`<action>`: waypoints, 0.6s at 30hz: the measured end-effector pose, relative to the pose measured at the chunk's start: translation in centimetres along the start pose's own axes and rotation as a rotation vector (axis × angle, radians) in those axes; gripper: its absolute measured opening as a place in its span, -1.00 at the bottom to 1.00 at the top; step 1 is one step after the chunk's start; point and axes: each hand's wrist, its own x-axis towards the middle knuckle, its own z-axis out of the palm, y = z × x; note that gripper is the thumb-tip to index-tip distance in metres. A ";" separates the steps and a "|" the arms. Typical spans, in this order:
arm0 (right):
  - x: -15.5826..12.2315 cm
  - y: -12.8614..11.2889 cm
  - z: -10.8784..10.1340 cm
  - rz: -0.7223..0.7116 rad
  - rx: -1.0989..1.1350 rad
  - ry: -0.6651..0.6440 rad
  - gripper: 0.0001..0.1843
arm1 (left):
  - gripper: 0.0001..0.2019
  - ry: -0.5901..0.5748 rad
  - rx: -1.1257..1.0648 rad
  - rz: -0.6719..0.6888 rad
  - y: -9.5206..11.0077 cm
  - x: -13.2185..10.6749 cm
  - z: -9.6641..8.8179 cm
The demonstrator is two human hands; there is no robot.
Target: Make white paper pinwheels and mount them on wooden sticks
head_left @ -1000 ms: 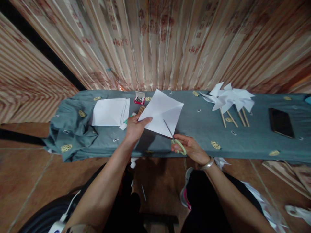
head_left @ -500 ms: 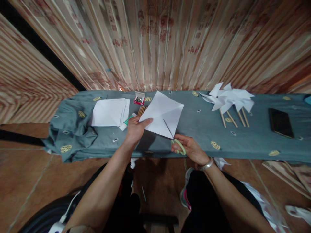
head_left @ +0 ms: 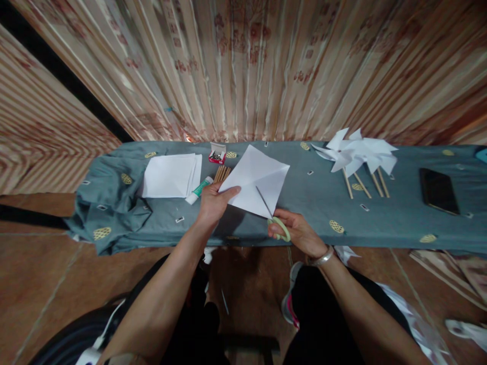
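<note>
My left hand (head_left: 213,204) pinches the left corner of a white square sheet of paper (head_left: 255,178) and holds it above the bench. My right hand (head_left: 297,232) grips scissors with pale green handles (head_left: 277,225). Their blades point up and left into the sheet's lower edge, along a crease toward its middle. A silver bangle sits on my right wrist.
A long bench under a grey-blue cloth (head_left: 315,203) carries a stack of white paper (head_left: 172,175), a glue tube (head_left: 199,189), wooden sticks (head_left: 221,173), a small red box (head_left: 217,154), finished white pinwheels on sticks (head_left: 357,154) and a black phone (head_left: 439,190). A striped curtain hangs behind.
The sheet has shifted slightly to the right and the scissors sit a little deeper in it. The glue tube beside my left hand now shows more fully.
</note>
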 end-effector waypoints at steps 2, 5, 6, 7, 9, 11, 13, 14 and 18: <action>0.0 0.0 0.0 0.002 0.005 0.003 -0.52 | -0.70 -0.003 0.001 0.003 -0.1 0.0 0.0; 0.0 0.0 0.0 0.010 0.013 0.005 -0.52 | -0.70 -0.007 -0.012 0.005 -0.1 0.0 0.0; 0.0 0.0 0.0 0.013 0.015 0.007 -0.51 | -0.70 -0.007 -0.017 0.005 -0.1 0.0 0.0; 0.1 0.0 0.1 0.016 0.019 0.009 -0.51 | -0.71 -0.007 -0.020 0.005 -0.2 0.0 0.0; 0.1 0.0 0.1 0.021 0.027 0.014 -0.50 | -0.72 -0.003 -0.022 0.002 -0.2 0.0 0.0; 0.1 0.0 0.1 0.018 0.031 0.016 -0.50 | -0.73 0.002 -0.017 0.001 -0.2 0.0 0.0; 0.1 0.0 0.2 0.011 0.025 0.017 -0.50 | -0.71 0.000 -0.020 0.000 -0.1 0.0 0.0; 0.1 0.0 0.2 0.010 0.016 0.019 -0.51 | -0.71 -0.002 -0.021 -0.002 -0.1 0.0 0.0; 0.0 -0.1 0.2 0.007 -0.022 0.014 -0.53 | -0.70 -0.011 -0.006 -0.004 0.0 -0.1 0.0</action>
